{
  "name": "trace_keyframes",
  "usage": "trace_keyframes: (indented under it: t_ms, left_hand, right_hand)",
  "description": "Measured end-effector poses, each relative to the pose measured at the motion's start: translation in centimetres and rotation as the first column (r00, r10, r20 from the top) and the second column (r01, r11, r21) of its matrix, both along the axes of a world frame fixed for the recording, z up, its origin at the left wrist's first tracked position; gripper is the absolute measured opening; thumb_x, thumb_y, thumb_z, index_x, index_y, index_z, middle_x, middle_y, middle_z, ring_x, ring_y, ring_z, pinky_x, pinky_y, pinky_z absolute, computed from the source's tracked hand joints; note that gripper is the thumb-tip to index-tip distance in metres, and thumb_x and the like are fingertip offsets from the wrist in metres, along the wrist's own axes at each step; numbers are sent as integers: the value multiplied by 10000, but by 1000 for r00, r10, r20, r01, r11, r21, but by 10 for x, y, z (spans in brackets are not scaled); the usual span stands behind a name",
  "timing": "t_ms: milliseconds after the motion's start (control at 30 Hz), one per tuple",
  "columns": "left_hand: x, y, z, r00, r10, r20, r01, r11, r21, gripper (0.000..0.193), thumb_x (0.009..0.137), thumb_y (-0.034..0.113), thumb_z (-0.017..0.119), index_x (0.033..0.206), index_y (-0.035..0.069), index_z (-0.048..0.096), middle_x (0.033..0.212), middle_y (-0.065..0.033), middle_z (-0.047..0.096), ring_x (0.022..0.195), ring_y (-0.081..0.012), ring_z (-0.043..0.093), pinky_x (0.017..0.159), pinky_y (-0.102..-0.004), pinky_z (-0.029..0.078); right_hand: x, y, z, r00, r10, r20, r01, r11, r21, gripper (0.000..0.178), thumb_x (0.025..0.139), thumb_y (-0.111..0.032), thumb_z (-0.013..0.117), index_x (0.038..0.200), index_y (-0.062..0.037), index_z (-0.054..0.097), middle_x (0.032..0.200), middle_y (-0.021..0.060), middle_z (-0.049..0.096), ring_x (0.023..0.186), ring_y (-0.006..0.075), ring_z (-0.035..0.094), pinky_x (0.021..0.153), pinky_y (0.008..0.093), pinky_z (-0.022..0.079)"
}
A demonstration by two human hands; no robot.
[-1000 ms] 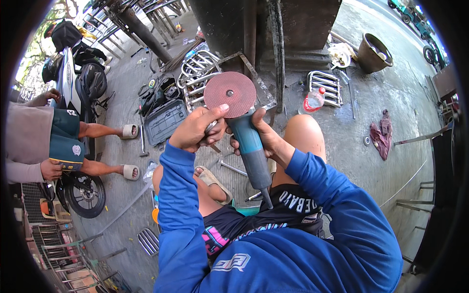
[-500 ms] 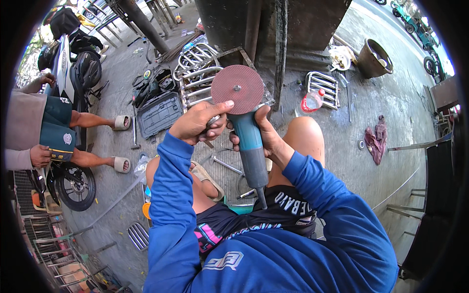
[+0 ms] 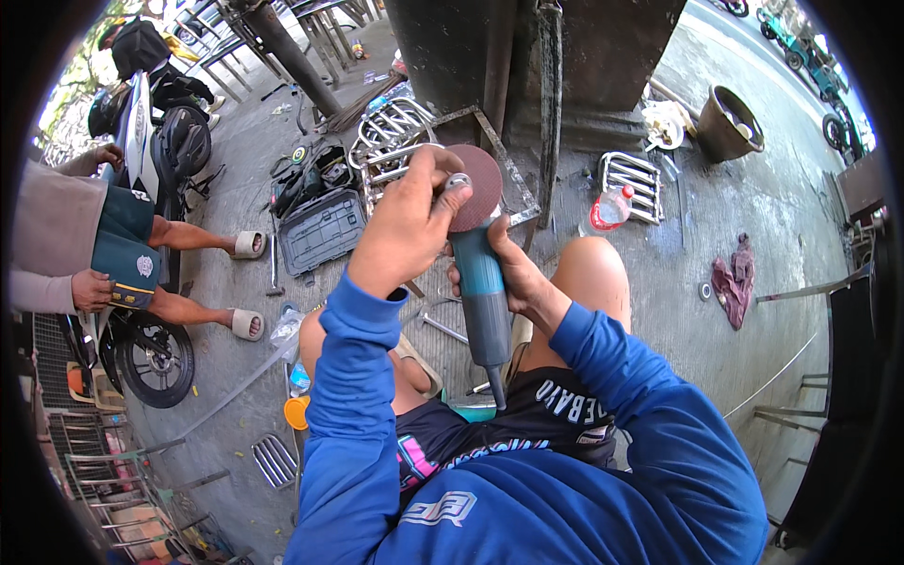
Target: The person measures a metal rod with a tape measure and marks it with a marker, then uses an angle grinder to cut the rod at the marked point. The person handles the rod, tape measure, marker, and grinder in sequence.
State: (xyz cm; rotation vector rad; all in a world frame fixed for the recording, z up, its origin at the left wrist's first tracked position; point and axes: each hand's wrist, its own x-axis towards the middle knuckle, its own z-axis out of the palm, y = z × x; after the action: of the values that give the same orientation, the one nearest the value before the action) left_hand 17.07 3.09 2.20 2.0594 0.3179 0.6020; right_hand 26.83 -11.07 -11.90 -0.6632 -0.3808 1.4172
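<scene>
My right hand (image 3: 516, 268) is wrapped round the teal and grey angle grinder (image 3: 483, 315), which points disc-up above my lap. A thin reddish-brown cutting disc (image 3: 485, 193) sits on its head, facing me. My left hand (image 3: 400, 226) is closed at the disc's middle, pinching a small round metal nut (image 3: 458, 181) between thumb and fingers over the spindle. The spindle itself is hidden behind the nut and fingers.
Bent steel tube frames (image 3: 395, 127) and an open tool case (image 3: 323, 226) lie ahead-left. A hammer (image 3: 443, 328) is between my legs. A plastic bottle (image 3: 610, 212) and a tube rack (image 3: 633, 186) stand ahead-right. Another person (image 3: 75, 231) is at left beside a motorcycle (image 3: 151, 363).
My left hand has brought the nut up from beside the disc onto its centre. The disc now tilts more sideways; my right hand keeps its grip on the grinder.
</scene>
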Motion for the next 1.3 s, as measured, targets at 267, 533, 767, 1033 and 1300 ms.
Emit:
trace_keyframes:
  t_ms: [267,533,767,1033,1300]
  left_hand:
    - [-1,9,-18,977,84,198,-190,765,615,314,878,250,849,1085,44,734,839,-62,588,762,-250,604,759,-395,493]
    - [0,11,-32,971,118,208,-223,758,612,367,804,263,891,1048,29,747,928,-82,660,889,-305,670,793,-429,531]
    - [-4,8,-22,973,79,215,-200,749,632,364,790,221,898,1092,62,770,977,-64,688,873,-270,672,778,-401,510]
    - [-3,15,-29,980,33,197,-147,788,598,408,806,198,880,1190,97,789,1038,-57,692,950,-250,666,832,-390,453]
    - [-11,15,-24,993,17,116,-81,810,580,408,868,163,828,1274,150,789,1156,-21,672,1086,-230,625,945,-392,410]
  right_hand:
    - [-4,-2,1,999,-44,-26,45,998,38,1033,823,-868,591,1391,-6,533,1168,101,637,944,246,715,806,432,655]
    - [0,-6,2,996,-83,28,80,992,99,938,853,-793,666,1361,-22,504,1127,111,648,888,238,751,743,427,682]
    - [1,-9,10,984,-144,101,136,987,84,899,844,-764,710,1340,-44,504,1105,102,646,862,232,756,718,407,681]
    - [2,-10,10,984,-131,122,129,991,24,979,798,-794,729,1404,-59,504,1165,109,659,910,256,754,761,444,675]
    - [2,-11,7,987,-100,125,98,995,18,976,800,-801,718,1381,-41,527,1143,111,674,915,254,757,778,444,675]
